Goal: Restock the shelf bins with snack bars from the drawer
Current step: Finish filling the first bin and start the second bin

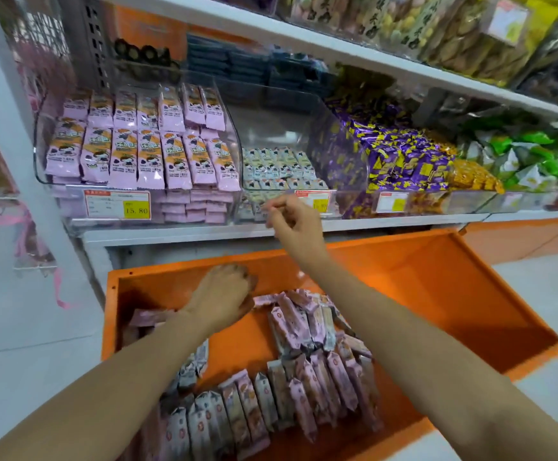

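Currently our left hand (224,294) reaches among snack bars (297,322) in the drawer (470,294), grip unclear; our right hand (295,221) hangs loosely curled, apparently empty. A loose handful may spill.

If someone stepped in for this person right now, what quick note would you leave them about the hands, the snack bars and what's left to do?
Left hand: down in the orange drawer, by the pink bars; grip unclear.
Right hand: empty, at the middle bin front.
Done: pink bin looks full.
Left: middle bin is low; many bars lie in the drawer.
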### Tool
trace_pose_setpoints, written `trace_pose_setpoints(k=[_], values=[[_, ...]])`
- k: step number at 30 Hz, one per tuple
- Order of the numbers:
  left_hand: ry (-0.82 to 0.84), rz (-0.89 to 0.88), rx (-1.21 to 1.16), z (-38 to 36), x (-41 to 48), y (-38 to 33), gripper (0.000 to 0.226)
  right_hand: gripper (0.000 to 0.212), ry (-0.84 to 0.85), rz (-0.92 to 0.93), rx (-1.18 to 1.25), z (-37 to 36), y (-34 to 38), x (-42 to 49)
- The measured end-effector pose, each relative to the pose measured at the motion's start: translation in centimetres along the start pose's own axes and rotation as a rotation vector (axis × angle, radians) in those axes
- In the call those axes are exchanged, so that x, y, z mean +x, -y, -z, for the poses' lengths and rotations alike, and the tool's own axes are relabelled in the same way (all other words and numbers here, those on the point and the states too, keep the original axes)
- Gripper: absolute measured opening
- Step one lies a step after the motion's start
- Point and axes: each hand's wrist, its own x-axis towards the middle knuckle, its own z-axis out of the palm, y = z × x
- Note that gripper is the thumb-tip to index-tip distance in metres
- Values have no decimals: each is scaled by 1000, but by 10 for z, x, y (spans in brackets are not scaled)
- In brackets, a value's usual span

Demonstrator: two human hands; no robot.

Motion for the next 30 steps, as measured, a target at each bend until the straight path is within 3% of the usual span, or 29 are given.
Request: trace_pose_setpoints(k=[4, 10, 14, 18, 23, 30], values=[[410, 110, -19, -43, -34, 4, 35, 14, 187, -180, -60, -23, -50, -54], [827, 101, -219, -80, -64, -2, 43, 18, 741, -434, -324, -52, -108, -115], [857, 189, -345, -101, -71, -8, 46, 32, 1032, -554, -383, -58, -122, -144], [873, 225, -370, -119, -75, -19, 42, 33, 1237, -537, -500, -57, -131, -157], [825, 309, -380, -130, -75, -30, 25, 25, 1238, -515, -525, -55, -142, -159], [758, 396, -440, -140, -75, -29, 25, 34, 1227, -595, -421, -51, -146, -159]])
